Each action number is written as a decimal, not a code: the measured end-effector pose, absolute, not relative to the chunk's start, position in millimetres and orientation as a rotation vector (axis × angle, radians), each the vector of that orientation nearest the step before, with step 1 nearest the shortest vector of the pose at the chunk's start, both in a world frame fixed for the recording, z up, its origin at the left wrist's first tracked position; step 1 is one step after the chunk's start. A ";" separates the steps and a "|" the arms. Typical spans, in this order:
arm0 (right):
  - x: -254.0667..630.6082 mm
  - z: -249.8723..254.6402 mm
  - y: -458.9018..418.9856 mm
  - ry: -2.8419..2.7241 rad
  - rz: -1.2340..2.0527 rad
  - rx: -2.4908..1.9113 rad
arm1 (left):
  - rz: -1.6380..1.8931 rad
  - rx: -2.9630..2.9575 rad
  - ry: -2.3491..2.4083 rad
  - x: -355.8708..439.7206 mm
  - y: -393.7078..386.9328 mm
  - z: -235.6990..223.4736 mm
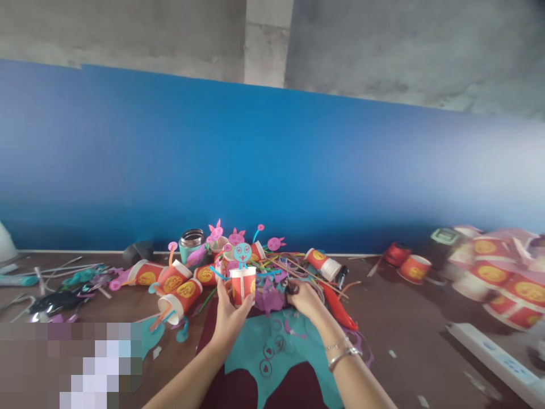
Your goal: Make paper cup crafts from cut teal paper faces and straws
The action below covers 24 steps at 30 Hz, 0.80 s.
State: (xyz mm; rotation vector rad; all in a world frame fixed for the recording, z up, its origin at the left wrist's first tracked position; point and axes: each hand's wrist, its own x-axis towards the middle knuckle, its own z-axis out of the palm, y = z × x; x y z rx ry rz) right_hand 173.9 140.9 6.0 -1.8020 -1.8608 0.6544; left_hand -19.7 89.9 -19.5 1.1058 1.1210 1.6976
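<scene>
My left hand (230, 318) grips a red-and-white paper cup (243, 287) upright, thumb across its front. A round blue paper face (242, 252) with pink eyes stands above the cup's rim, and blue strips stick out at its sides. To the right, my right hand (303, 296) is closed at something small and dark among purple paper scraps (268, 298); its kind is not clear. Below both hands lies a blue-green sheet (251, 335) with small circles drawn on it, over a dark red sheet (293, 389).
Decorated paper cups (180, 298) lie to the left, near an open teal flask (191, 244). Behind my right hand are thin sticks (293, 262), stacked cups (323, 265) and a red pouch-like thing (339, 307). Rightward are more cups (489, 275) and a white power strip (496, 360). A blue partition (272, 165) stands behind.
</scene>
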 end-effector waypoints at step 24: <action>160.1 31.8 127.8 -1.727 1.338 -1.022 | 1.838 0.930 1.163 -25.4 95.8 -27.9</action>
